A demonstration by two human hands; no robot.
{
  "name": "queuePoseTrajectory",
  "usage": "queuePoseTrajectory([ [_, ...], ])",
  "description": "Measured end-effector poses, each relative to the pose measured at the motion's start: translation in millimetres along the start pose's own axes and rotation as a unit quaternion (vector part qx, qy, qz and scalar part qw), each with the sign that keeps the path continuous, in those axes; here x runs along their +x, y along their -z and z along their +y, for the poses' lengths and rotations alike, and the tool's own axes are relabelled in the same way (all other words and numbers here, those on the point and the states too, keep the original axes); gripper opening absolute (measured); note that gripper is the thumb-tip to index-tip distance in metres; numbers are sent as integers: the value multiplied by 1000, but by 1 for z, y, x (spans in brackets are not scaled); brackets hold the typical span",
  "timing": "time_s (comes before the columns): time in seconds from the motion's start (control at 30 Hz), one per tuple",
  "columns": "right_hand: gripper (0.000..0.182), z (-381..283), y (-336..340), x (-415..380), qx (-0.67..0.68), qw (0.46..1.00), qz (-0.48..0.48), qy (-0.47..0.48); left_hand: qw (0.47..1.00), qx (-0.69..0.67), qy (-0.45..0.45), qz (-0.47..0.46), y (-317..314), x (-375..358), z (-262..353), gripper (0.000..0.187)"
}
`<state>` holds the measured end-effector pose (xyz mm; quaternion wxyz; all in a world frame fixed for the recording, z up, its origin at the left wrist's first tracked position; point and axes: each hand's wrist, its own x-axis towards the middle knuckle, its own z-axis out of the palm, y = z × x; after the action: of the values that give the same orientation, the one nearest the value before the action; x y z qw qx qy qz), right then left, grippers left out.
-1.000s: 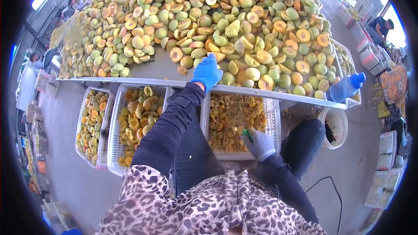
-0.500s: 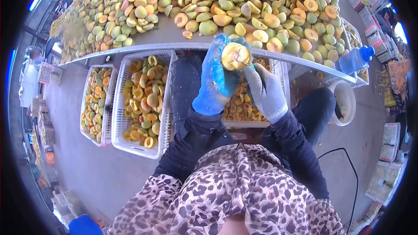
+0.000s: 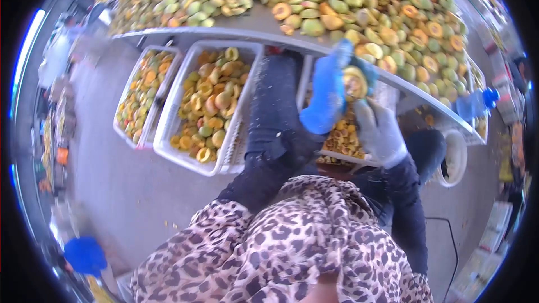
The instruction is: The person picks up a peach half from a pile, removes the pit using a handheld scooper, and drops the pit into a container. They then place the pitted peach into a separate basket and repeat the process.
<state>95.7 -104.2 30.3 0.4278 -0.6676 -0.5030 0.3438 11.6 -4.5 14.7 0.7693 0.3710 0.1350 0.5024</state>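
My left hand (image 3: 324, 94), in a blue glove, is closed around a halved peach-like fruit (image 3: 355, 81). The cut face points toward my other hand, with a dark brownish patch at its middle. My right hand (image 3: 383, 133), in a grey glove, is just below it, fingertips close to the fruit's lower edge. Its fingers look drawn together, but motion blur hides what they grip. Beneath both hands, a white crate (image 3: 359, 161) between my legs contains yellow-orange fruit pieces (image 3: 341, 137).
Ahead stands a metal table (image 3: 264, 19) heaped with fruit halves (image 3: 359, 0). Two white crates of fruit, one nearer (image 3: 160, 147) and one farther left (image 3: 119, 126), sit on the floor. At right are a blue bottle (image 3: 471, 105), a white bucket (image 3: 459, 160) and a black cable (image 3: 453, 247).
The view has swung, so table and crates sit farther right. Both hands remain together at the fruit half, which has turned in the left hand; the right hand sits a little lower against it.
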Motion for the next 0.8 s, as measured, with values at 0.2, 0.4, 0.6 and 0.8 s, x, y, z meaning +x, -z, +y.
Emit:
queuePoseTrajectory([
  [0.2, 29, 15, -8, -4, -4, 998, 26, 49, 998, 52, 20, -41, 12, 4, -10, 46],
  [0.4, 24, -2, -8, -3, -30, 985, 96, 137, 997, -30, 21, 72, -19, -9, 10, 56],
  [0.6, 28, 8, -3, -4, -44, 991, 50, 116, 997, 76, -17, -10, -5, -6, 12, 52],
  [0.8, 37, -17, 21, -11, 227, 942, -176, -172, 974, 167, -76, -129, 8, -1, 6, 55],
])
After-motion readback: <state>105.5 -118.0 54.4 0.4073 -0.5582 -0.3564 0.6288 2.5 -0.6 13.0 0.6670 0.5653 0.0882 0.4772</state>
